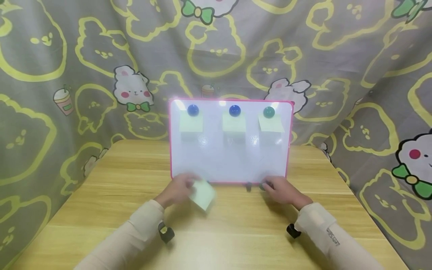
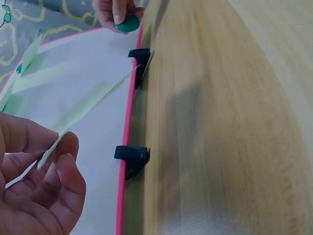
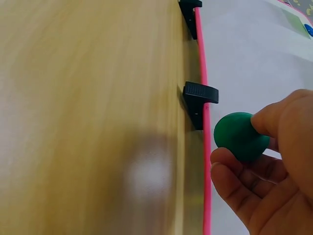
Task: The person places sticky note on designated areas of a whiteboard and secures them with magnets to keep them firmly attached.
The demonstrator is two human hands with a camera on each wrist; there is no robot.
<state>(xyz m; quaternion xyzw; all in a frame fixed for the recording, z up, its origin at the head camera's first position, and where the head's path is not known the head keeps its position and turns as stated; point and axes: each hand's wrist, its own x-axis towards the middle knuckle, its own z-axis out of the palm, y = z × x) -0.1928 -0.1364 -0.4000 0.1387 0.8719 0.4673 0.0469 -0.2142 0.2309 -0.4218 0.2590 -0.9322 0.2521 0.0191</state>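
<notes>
My left hand [image 1: 179,188] pinches a pale green sticky note [image 1: 203,195] by one edge, in front of the lower left of a pink-framed whiteboard [image 1: 229,161]. In the left wrist view the note [image 2: 80,110] is seen nearly edge-on between thumb and fingers. My right hand [image 1: 282,190] holds a round green magnet [image 3: 239,136] between thumb and fingers, close to the board's lower right edge. Along the top of the board, three more notes hang under magnets: a left blue magnet [image 1: 193,110], a middle blue magnet [image 1: 234,110] and a green magnet [image 1: 269,112].
The whiteboard stands upright on a wooden table [image 1: 229,236], held by black feet [image 3: 200,95] on its bottom edge. Behind it hangs a grey curtain [image 1: 162,56] with cartoon prints. Black wrist straps [image 1: 166,232] sit below both sleeves.
</notes>
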